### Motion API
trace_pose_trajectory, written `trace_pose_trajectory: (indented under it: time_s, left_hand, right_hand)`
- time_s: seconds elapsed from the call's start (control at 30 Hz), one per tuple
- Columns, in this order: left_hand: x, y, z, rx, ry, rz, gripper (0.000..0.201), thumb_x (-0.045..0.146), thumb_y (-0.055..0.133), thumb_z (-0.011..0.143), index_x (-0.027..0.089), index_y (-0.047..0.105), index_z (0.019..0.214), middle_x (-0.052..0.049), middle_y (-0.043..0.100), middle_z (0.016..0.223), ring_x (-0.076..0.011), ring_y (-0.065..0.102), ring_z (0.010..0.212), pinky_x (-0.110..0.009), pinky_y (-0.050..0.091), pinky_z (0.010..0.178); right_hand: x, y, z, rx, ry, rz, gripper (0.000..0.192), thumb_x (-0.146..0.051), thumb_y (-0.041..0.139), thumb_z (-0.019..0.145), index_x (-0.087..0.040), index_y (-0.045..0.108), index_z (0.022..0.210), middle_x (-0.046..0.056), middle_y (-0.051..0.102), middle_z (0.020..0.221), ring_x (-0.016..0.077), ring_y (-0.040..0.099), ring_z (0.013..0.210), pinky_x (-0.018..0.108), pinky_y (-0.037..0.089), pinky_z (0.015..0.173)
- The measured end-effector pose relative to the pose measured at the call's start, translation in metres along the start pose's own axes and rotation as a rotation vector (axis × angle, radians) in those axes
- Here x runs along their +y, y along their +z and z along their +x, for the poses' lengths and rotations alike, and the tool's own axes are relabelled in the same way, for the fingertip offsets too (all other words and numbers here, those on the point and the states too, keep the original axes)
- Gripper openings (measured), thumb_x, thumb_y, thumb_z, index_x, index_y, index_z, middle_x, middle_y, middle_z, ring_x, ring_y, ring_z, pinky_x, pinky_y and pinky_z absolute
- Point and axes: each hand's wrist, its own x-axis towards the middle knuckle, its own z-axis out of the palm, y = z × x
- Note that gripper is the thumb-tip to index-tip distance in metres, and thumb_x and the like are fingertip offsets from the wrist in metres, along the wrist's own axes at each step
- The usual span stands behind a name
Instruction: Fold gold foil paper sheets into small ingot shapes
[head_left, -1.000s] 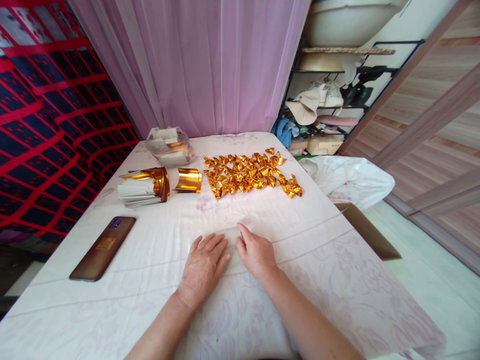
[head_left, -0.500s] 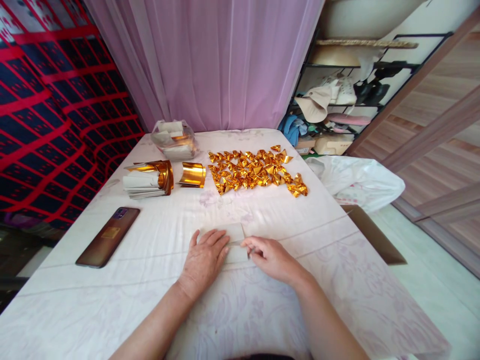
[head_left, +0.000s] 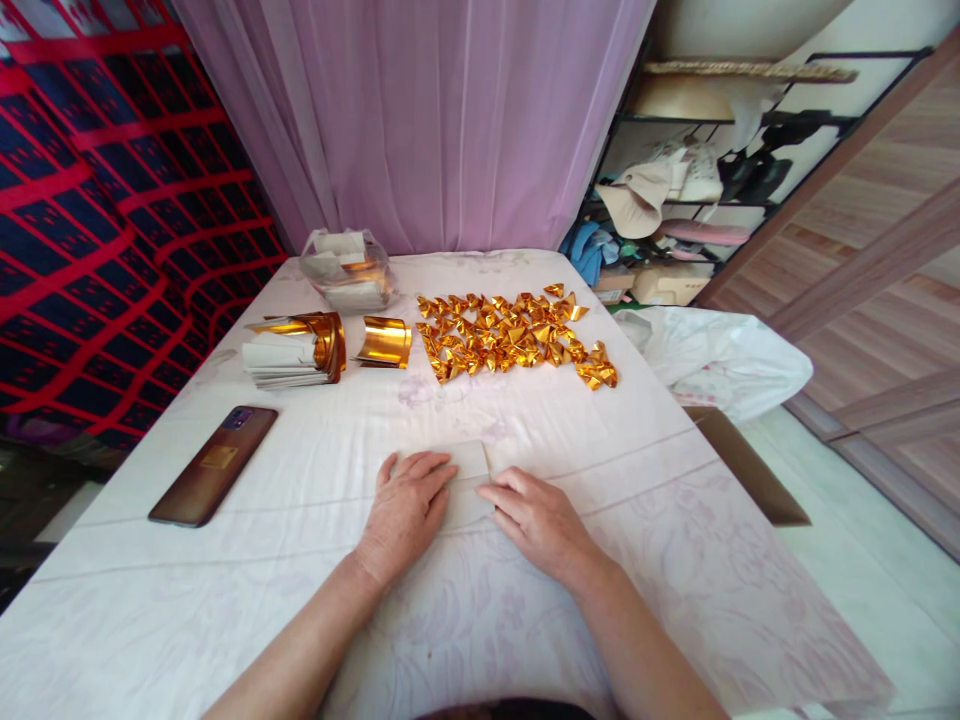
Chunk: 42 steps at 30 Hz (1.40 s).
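White paper sheet [head_left: 469, 462] is lying flat on the desk [head_left: 300, 560] right in front of the person, with both hands pressing down on it. The left hand [head_left: 405, 505] is resting palm-down over its left part, fingers spread flat, no grip closed on anything. The right hand [head_left: 540, 520] is sitting at 3 o'clock of the sheet, fingertips touching its right edge, also not pinching. Looks thin, light and floppy, so I'm guessing it's creasing easily; lifting by a corner or edge seems best. At 9 o'clock a phone [head_left: 212, 466] is lying face-down. Further out at 11 o'clock, a stack of gold-backed sheets [head_left: 292, 352] and a curled gold sheet [head_left: 384, 342]; at 12 to 1 o'clock, folded gold pieces [head_left: 514, 336] are spreading out. A plastic bag [head_left: 347, 270] is sitting farthest.
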Motion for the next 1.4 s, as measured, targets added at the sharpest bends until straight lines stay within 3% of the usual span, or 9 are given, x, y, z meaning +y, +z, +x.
trace_pose_trajectory:
  time_s: [0.2, 0.43, 0.67, 0.83, 0.93, 1.1, 1.4]
  left_hand:
    - [-0.002, 0.001, 0.0, -0.002, -0.003, -0.026, 0.034, 0.014, 0.051, 0.088, 0.029, 0.065, 0.115, -0.004, 0.063, 0.13, -0.0256, 0.054, 0.122, -0.06, 0.026, 0.11]
    - [-0.009, -0.003, 0.0, -0.035, 0.032, -0.072, 0.026, 0.02, 0.051, 0.091, 0.028, 0.067, 0.109, -0.003, 0.064, 0.129, -0.0235, 0.054, 0.123, -0.058, 0.024, 0.112]
    - [-0.029, -0.017, -0.006, -0.124, 0.191, -0.139, 0.034, 0.037, 0.04, 0.098, 0.023, 0.063, 0.118, -0.008, 0.061, 0.134, -0.0239, 0.048, 0.132, -0.056, 0.025, 0.115]
    - [-0.029, -0.011, -0.011, -0.016, 0.209, -0.081, 0.038, 0.052, 0.062, 0.085, 0.022, 0.068, 0.106, -0.01, 0.067, 0.125, -0.0286, 0.056, 0.123, -0.057, 0.032, 0.111]
    - [-0.023, -0.006, -0.011, 0.045, 0.136, -0.053, 0.021, 0.039, 0.058, 0.09, 0.023, 0.069, 0.097, -0.006, 0.07, 0.118, -0.0261, 0.06, 0.117, -0.058, 0.032, 0.11]
    - [-0.014, -0.003, -0.008, 0.098, 0.053, -0.071, 0.018, 0.029, 0.052, 0.092, 0.024, 0.07, 0.091, -0.004, 0.071, 0.11, -0.0239, 0.062, 0.11, -0.056, 0.035, 0.108]
    - [-0.012, 0.006, -0.011, 0.197, 0.064, -0.015, 0.027, 0.023, 0.051, 0.092, 0.023, 0.058, 0.118, -0.007, 0.069, 0.113, -0.0231, 0.063, 0.106, -0.054, 0.039, 0.106]
  right_hand:
    - [-0.003, -0.002, 0.005, 0.102, -0.123, -0.08, 0.018, -0.012, 0.064, 0.084, -0.024, 0.071, 0.095, 0.006, 0.064, 0.123, 0.0247, 0.057, 0.11, 0.037, 0.046, 0.088]
    - [0.001, 0.005, 0.006, 0.114, -0.074, 0.041, 0.015, -0.017, 0.058, 0.089, -0.025, 0.07, 0.094, 0.001, 0.073, 0.105, 0.0215, 0.058, 0.107, 0.038, 0.042, 0.09]
    - [0.001, 0.008, 0.009, 0.126, 0.023, 0.108, 0.016, -0.021, 0.055, 0.09, -0.025, 0.071, 0.089, 0.002, 0.073, 0.104, 0.0212, 0.06, 0.104, 0.039, 0.041, 0.091]
    - [0.0, 0.01, 0.01, 0.145, 0.048, 0.118, 0.019, -0.022, 0.052, 0.091, -0.023, 0.071, 0.086, 0.004, 0.073, 0.101, 0.0204, 0.06, 0.101, 0.038, 0.042, 0.09]
    - [-0.001, 0.01, 0.012, 0.154, 0.059, 0.128, 0.018, -0.021, 0.052, 0.091, -0.022, 0.069, 0.087, 0.004, 0.073, 0.098, 0.0196, 0.06, 0.098, 0.037, 0.042, 0.088]
    - [-0.001, 0.012, 0.019, 0.172, 0.08, 0.136, 0.017, -0.021, 0.052, 0.091, -0.021, 0.068, 0.085, 0.003, 0.071, 0.09, 0.0187, 0.06, 0.09, 0.035, 0.042, 0.082]
    - [-0.003, 0.015, 0.027, 0.175, 0.135, 0.053, 0.016, -0.02, 0.056, 0.089, -0.021, 0.068, 0.078, 0.003, 0.067, 0.081, 0.019, 0.057, 0.084, 0.033, 0.042, 0.078]
